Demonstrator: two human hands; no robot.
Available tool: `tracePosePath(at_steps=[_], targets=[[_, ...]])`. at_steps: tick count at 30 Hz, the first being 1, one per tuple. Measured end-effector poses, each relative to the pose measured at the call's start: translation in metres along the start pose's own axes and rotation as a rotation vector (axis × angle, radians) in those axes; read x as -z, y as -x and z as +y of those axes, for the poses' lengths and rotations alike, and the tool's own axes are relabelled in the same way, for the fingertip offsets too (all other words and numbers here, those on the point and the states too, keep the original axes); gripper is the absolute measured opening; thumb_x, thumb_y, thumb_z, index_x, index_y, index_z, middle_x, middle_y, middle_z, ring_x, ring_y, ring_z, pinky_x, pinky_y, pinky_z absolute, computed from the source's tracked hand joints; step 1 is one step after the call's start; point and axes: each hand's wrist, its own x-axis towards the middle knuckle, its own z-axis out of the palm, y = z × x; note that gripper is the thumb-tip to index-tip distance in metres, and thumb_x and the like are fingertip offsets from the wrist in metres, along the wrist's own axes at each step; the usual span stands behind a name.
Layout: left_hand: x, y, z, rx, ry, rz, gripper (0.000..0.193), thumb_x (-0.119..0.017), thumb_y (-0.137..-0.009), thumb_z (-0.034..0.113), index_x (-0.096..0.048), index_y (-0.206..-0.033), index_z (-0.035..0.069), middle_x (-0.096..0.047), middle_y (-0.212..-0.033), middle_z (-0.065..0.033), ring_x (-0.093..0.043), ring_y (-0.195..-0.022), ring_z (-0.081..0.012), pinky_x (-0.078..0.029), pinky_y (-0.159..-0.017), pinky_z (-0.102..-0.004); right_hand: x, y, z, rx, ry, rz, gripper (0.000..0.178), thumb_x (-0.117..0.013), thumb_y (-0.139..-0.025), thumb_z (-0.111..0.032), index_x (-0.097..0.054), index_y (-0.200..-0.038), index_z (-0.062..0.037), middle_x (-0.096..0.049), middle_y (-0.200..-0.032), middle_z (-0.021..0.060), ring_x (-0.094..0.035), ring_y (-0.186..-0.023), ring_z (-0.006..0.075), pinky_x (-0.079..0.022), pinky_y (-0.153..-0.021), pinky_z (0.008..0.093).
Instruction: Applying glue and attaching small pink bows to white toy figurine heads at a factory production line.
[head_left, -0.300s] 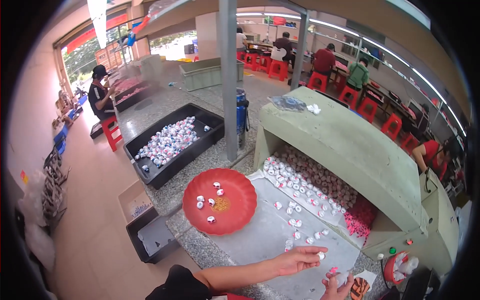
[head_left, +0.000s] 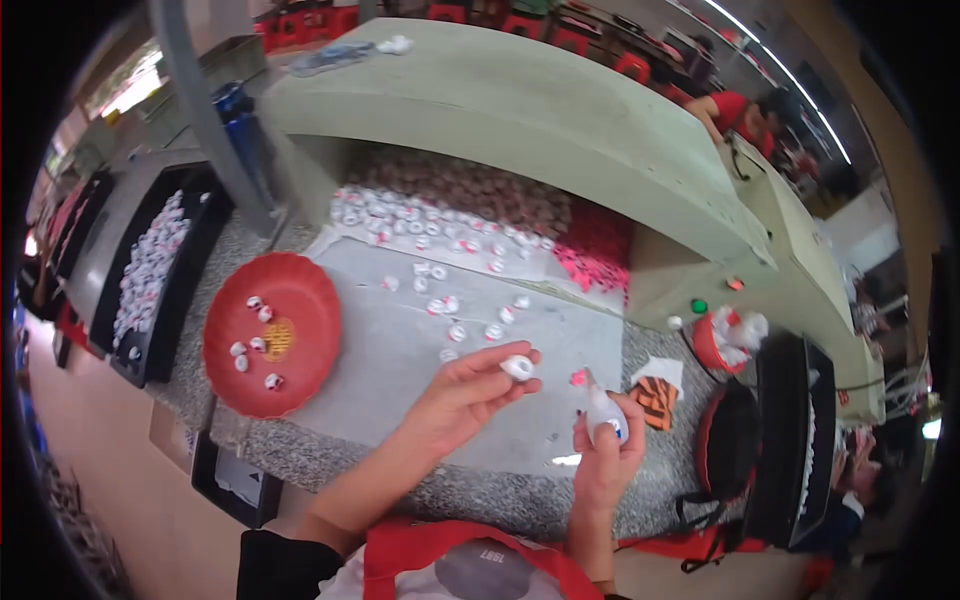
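Note:
Between the fingertips of my left hand (head_left: 465, 390) is a small round white piece (head_left: 518, 367) with a dark spot, held above the white sheet (head_left: 380, 360). My right hand (head_left: 608, 460) is closed around a small translucent squeeze bottle (head_left: 607, 418), its narrow tip pointing up and a little left. Next to the tip shows a small bright pink piece (head_left: 579, 377). Several similar white pieces (head_left: 457, 333) lie scattered on the sheet beyond my hands. To the left, a red scalloped plate (head_left: 315, 350) carries several more.
A pale green hooded machine (head_left: 520, 110) stands ahead, with heaps of white pieces (head_left: 400, 215) and pink bits (head_left: 595, 262) beneath it. On the right are an orange-striped cloth (head_left: 655, 400) and a red tub (head_left: 708, 345). A black tray (head_left: 190, 260) of pieces sits far left.
My view has swung right and down, so the plate and machine appear further left. Both hands now show more fully, still holding the white piece and the bottle.

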Motion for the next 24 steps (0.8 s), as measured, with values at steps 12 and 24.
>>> tracePosePath(at_steps=[12,24], targets=[[-0.021,0.013,-0.021,-0.072,-0.183,0.102,0.035,-0.055,-0.079,-0.001,-0.049,-0.113,-0.001,-0.056,-0.107,-0.0156,-0.059,-0.092,-0.0237,-0.049,-0.079,-0.0286,0.015,0.030,-0.014,0.261,0.130,-0.026,0.037,-0.057,-0.063,-0.013,-0.049,-0.096,0.0020,-0.049,-0.086,0.0091,-0.048,-0.070,0.0121,-0.041,-0.063,0.0234],[-0.037,0.023,-0.036,-0.491,-0.735,0.133,0.032,-0.055,-0.072,-0.016,-0.050,-0.102,-0.007,-0.050,-0.105,-0.0160,-0.055,-0.097,-0.0226,-0.049,-0.083,-0.0308,0.024,0.033,-0.018,0.629,0.398,-0.239,0.028,-0.057,-0.068,-0.009,-0.050,-0.092,0.0024,-0.058,-0.077,0.0124,-0.056,-0.064,0.0149,-0.045,-0.057,0.0248]])
